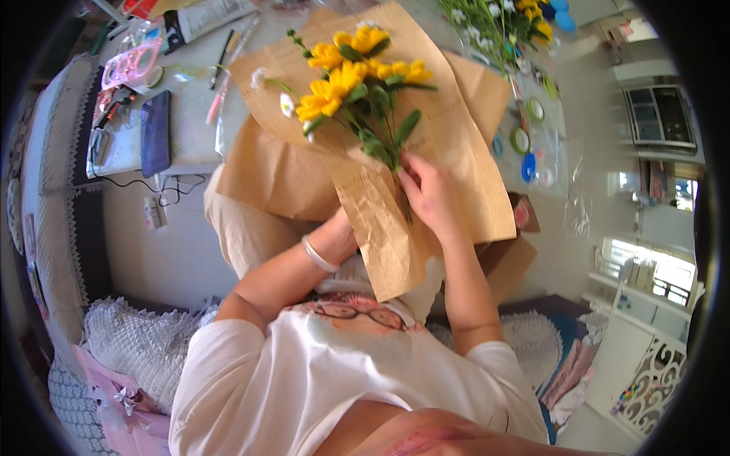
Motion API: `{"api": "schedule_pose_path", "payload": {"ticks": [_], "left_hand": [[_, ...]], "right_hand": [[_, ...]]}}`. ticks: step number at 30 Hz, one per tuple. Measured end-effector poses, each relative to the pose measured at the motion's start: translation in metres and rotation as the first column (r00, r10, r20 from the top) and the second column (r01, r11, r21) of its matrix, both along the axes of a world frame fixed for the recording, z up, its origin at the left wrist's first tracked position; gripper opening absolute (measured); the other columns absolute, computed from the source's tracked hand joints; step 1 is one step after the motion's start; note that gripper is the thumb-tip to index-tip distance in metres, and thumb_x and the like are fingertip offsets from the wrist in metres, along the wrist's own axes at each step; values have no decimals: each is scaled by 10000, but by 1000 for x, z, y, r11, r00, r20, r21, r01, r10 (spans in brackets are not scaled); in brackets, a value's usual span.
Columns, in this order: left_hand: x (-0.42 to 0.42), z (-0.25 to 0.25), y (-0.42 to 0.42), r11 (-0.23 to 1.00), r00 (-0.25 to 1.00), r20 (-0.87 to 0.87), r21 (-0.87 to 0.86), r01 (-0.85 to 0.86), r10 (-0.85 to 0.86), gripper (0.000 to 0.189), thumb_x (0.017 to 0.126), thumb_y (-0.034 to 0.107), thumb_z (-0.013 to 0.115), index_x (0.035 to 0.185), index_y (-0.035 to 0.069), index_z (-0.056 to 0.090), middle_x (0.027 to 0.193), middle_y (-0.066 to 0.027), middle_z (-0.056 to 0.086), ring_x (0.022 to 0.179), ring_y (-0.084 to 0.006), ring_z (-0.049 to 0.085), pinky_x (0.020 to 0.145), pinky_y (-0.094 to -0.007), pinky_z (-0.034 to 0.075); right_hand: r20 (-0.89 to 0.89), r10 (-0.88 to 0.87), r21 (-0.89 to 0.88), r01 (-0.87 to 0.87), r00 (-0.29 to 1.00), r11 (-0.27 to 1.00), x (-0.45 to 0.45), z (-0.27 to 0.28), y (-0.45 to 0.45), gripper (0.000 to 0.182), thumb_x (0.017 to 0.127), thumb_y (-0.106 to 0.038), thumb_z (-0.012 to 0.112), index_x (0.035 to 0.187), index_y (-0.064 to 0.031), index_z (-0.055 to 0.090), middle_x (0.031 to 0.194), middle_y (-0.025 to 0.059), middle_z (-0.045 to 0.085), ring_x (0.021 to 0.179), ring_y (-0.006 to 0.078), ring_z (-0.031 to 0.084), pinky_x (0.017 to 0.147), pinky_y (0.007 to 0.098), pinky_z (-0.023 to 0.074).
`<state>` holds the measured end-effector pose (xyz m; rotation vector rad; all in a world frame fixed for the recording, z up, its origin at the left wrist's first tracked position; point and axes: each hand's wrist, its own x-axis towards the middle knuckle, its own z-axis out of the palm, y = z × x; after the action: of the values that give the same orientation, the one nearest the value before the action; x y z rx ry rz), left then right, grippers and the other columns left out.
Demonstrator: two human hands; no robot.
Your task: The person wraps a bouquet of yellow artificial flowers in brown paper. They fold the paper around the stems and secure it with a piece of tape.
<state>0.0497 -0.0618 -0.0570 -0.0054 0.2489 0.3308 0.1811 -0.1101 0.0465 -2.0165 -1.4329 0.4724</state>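
A bouquet of yellow artificial flowers (pixel 336 88) with green leaves and a few small white blossoms lies on brown printed wrapping paper (pixel 479 188) over my lap. My right hand (pixel 425 188) pinches the green stems just below the leaves, on top of the paper. My left hand (pixel 345 228), with a pale bangle at the wrist, is under a folded, crinkled strip of the same paper; its fingers are hidden, so its grip does not show. The stem ends point down towards me, between the strip and my right hand.
On the table at left are a smartphone (pixel 155 134), a pink plastic item (pixel 131 64), pens and a large tube (pixel 211 23). At right lie green tape rolls (pixel 520 140), a blue item (pixel 528 167) and more flowers (pixel 485 28). A small bottle (pixel 152 213) and a cable are beyond the table's left edge.
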Motion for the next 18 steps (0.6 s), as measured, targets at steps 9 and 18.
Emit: {"api": "schedule_pose_path", "payload": {"ticks": [9,18], "left_hand": [[2,61,10,992,979,-202,123,29,-3,322,947,334,479,1118,74,558,1033,-51,603,919,-162,597,753,-298,528],[10,40,11,995,959,-280,101,-16,44,195,905,261,555,946,75,598,834,-46,625,710,-176,621,600,-307,541]], "right_hand": [[-97,-34,-27,31,995,999,-3,7,4,207,780,-32,619,981,-15,578,686,143,600,630,293,592,585,381,464],[-29,-7,16,7,1000,1000,-3,6,7,174,786,-48,606,957,-27,584,739,174,642,696,329,637,616,394,489]]}}
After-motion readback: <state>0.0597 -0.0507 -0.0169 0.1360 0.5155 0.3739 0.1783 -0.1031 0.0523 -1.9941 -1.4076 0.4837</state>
